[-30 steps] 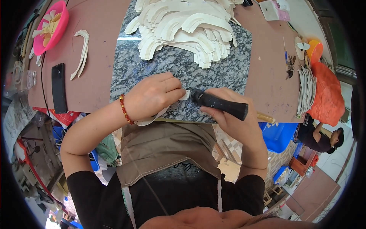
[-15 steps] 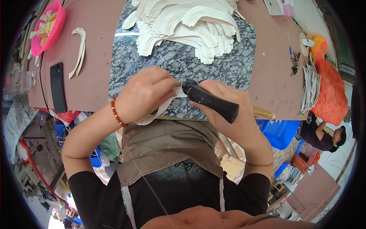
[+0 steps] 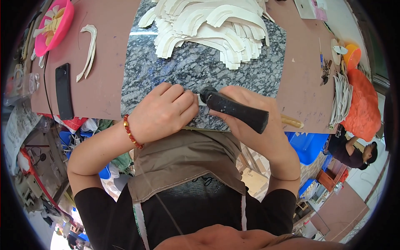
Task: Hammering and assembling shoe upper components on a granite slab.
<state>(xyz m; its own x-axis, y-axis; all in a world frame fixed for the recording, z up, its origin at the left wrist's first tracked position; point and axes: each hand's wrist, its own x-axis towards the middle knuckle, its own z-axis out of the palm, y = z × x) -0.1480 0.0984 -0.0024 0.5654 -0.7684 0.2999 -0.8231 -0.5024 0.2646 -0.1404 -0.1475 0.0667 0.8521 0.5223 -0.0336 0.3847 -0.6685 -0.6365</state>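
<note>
Looking down past the brown apron (image 3: 183, 152), I've got my left hand (image 3: 164, 110) lower and flatter now, and the white strip (image 3: 200, 99) that trailed out beneath it half a second ago is almost swallowed; only a stub shows between knuckles and hammer (image 3: 237, 110), so I'd judge the work is now on that short end. Left fingers are curled narrow on the strip, the fingertips themselves hidden. Right hand (image 3: 252, 97) is wrapped round the hammer, at much the same spot as a beat ago, wooden handle (image 3: 292, 121) poking out beyond the wrist to the right. The black head's long axis slants across: round face up-left at the strip, broad end down-right. Touching, or hanging just over it? Can't tell. What I can see of the strip runs left to right, lying at the near side of the speckled granite slab (image 3: 183, 75). And farther up the slab, well apart from both hands, sits the heap of curved white pieces (image 3: 200, 29), ends fanned toward me.
</note>
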